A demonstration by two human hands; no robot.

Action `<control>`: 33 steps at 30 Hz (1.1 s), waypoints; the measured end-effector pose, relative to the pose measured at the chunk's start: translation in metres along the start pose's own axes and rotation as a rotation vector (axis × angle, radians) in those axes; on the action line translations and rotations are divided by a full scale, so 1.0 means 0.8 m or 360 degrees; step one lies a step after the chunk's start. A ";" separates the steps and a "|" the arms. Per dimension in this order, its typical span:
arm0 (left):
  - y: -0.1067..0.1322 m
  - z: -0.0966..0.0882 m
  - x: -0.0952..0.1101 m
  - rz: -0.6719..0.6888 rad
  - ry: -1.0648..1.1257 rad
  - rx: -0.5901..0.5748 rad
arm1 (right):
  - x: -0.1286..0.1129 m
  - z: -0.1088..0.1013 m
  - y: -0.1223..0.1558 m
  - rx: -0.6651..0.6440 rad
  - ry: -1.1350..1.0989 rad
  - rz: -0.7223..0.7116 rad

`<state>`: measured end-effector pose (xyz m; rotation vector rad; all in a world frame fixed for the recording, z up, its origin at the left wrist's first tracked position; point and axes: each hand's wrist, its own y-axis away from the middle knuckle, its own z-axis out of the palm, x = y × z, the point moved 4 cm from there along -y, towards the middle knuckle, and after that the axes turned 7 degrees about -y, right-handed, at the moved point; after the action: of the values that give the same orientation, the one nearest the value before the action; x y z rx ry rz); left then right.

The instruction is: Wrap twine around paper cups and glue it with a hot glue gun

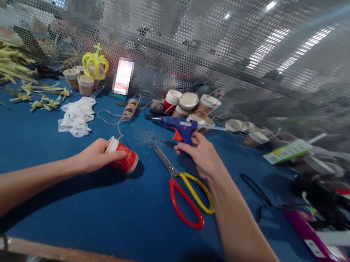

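Note:
My left hand [95, 155] is wrapped round a red paper cup [127, 159] with gold markings, thumb along its side. The cup lies tilted, its white rim to the left and a brownish edge at its base. A thin cord runs from behind the cup to a spool of twine [130, 109]. Further right, my right hand [201, 153] has its fingers closed about the handle of a blue hot glue gun [182, 126], whose nozzle points left and whose trigger is orange. Scissors [174, 173] with one red and one yellow handle lie between my hands, partly beside my right forearm.
A crumpled white cloth [77, 115] and pale plant strips [2, 59] lie to the left. Wrapped cups [208, 103] and a yellow crown [95, 64] stand before a perforated metal screen [178, 29]. A purple package [314, 239] and dark cords are at right.

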<state>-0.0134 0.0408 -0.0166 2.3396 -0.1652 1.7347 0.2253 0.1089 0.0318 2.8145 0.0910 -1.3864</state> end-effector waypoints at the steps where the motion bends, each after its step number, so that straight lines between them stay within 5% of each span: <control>1: -0.001 0.000 0.000 -0.0025 0.0052 0.0004 | -0.008 0.003 0.011 -0.0092 -0.0114 -0.0007; 4: -0.003 -0.002 0.000 -0.0125 0.0170 0.0032 | -0.025 0.020 0.045 -0.0479 -0.0529 0.0047; 8: -0.004 -0.003 -0.001 -0.0214 0.0288 0.0077 | -0.038 0.034 0.075 -0.0633 -0.0564 -0.0097; 18: -0.004 -0.001 -0.005 -0.0290 0.0419 0.0042 | -0.032 0.029 0.096 -0.0546 0.0242 -0.0199; 33: -0.009 -0.001 -0.007 -0.0337 0.0525 0.0099 | -0.035 0.033 0.099 -0.0492 0.0433 -0.0504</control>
<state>-0.0144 0.0477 -0.0228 1.9865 0.1866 2.0035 0.1914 0.0280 0.0359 2.7796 0.7123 -0.9111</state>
